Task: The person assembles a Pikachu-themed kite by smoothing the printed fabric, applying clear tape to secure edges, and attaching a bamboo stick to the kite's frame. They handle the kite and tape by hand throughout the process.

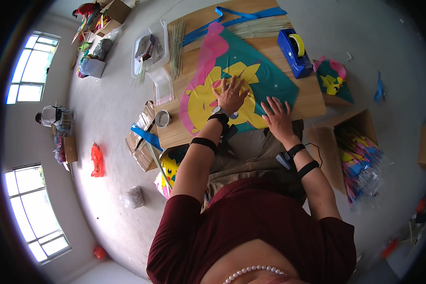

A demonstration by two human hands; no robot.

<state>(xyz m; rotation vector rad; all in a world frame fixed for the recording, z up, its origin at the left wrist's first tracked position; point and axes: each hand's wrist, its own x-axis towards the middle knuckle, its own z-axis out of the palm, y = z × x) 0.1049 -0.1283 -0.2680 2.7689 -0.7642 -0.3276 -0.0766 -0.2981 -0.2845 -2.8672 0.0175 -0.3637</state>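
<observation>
A kite-shaped printed sheet [258,53] in teal, pink and yellow, with a cartoon figure on it, lies spread on the wooden table [312,99] before me. My left hand [230,97] rests flat on the yellow figure near the sheet's middle, fingers spread. To its right, my right hand [279,119] lies palm down across the sheet's near right edge, fingers also stretched out. Neither hand grips anything. Beyond the sheet are blue strips [241,17] and a bundle of thin pale sticks [262,30]. A second stick bundle [176,47] sits left of the sheet.
At the table's right edge stands a blue tape dispenser [293,54] with yellow tape. A round grey container [163,119] is near the left edge. Clear plastic tub [164,54], top left. An open cardboard box [324,149] of colourful bundles stands right. Another person [85,9] appears far left.
</observation>
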